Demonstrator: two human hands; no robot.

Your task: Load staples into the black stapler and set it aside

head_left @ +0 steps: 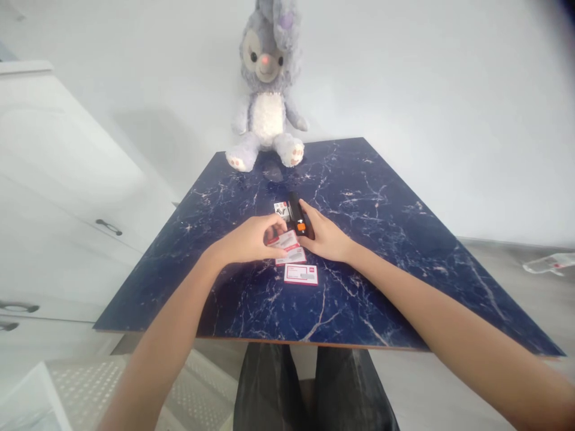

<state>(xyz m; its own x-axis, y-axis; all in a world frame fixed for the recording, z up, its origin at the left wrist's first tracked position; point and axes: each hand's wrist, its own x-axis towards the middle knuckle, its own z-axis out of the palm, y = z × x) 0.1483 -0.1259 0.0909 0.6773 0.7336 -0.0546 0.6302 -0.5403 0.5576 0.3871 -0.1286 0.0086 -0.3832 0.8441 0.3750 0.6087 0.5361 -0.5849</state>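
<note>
My left hand (258, 238) curls around the left edge of a red-and-white card (286, 239), thumb below and fingers above. Partly under that card lies a second red-and-white card (294, 256). My right hand (324, 234) is closed along the right side of a slim black device with an orange button (296, 215), its thumb near the device's lower end. A third red-and-white card (300, 275) lies flat, closer to me and apart from both hands. Beside the device's upper left is a small white printed piece (281, 209), partly hidden by my left fingers.
A grey-and-white plush rabbit (267, 117) sits at the back of the blue marbled table (359, 197), against the wall. White cabinets (67, 179) stand to the left. A clear plastic item (548, 263) is on the floor at right.
</note>
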